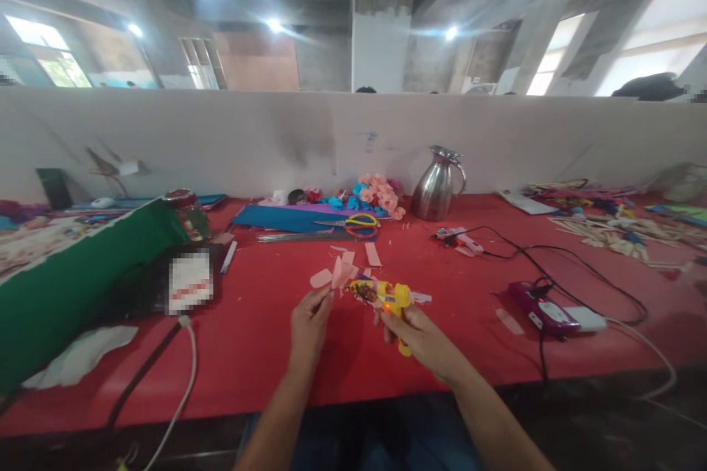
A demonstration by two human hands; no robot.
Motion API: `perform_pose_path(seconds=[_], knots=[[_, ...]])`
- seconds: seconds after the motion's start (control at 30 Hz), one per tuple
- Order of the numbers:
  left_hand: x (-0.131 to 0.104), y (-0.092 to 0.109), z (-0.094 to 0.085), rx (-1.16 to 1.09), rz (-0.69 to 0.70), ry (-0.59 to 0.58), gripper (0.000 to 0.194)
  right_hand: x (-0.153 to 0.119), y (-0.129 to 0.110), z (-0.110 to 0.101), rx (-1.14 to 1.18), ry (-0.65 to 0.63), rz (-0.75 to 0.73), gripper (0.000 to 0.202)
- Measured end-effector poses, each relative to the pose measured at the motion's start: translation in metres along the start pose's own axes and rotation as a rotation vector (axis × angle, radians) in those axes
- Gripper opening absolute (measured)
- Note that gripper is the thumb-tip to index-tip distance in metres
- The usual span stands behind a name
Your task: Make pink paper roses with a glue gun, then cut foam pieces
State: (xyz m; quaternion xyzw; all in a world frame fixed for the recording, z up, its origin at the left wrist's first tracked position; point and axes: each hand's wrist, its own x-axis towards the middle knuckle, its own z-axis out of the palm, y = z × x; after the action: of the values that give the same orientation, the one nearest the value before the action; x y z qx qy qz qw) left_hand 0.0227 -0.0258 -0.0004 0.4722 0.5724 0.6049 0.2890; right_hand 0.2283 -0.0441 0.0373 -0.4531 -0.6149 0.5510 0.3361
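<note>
Between the fingertips of my left hand (310, 318) is a pink paper flower (341, 272), small and partly formed. My right hand (415, 335) wraps round the handle of a yellow glue gun (395, 297), whose small orange light is lit. The gun's nozzle end points left, close to the flower; whether they touch, I cannot tell. A loose pink petal (320, 278) shows just left of the flower. Behind it, pink paper strips (373, 255) lie on the red table (265, 338).
Yellow-and-red-handled scissors (360, 221) rest on blue sheets (276, 218). Finished paper flowers (381, 195) are heaped beside a steel jug (436, 188). To the right, a purple power strip (544, 309) trails cables. A green box wall (93, 280) and a lidded jar (188, 213) stand left.
</note>
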Motion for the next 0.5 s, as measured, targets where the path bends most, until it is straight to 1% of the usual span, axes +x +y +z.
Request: perform_pose_path(seconds=[0.1,0.2,0.33,0.5], knots=[[-0.0004,0.0012,0.0002,0.017,0.021,-0.009,0.025,0.0055,0.0046,0.0032,-0.009,0.033,0.024,0.047],[-0.0003,0.0022,0.0003,0.014,0.026,0.001,0.025,0.0085,0.0062,0.0044,-0.005,0.032,0.032,0.048],[0.0007,-0.0006,-0.0002,0.008,0.039,0.005,0.025,0.0092,0.0036,0.0054,-0.03,0.027,0.004,0.047],[0.0014,-0.0033,-0.0005,-0.002,0.041,-0.004,0.026,0.0101,0.0013,0.0094,-0.045,0.07,-0.043,0.039]])
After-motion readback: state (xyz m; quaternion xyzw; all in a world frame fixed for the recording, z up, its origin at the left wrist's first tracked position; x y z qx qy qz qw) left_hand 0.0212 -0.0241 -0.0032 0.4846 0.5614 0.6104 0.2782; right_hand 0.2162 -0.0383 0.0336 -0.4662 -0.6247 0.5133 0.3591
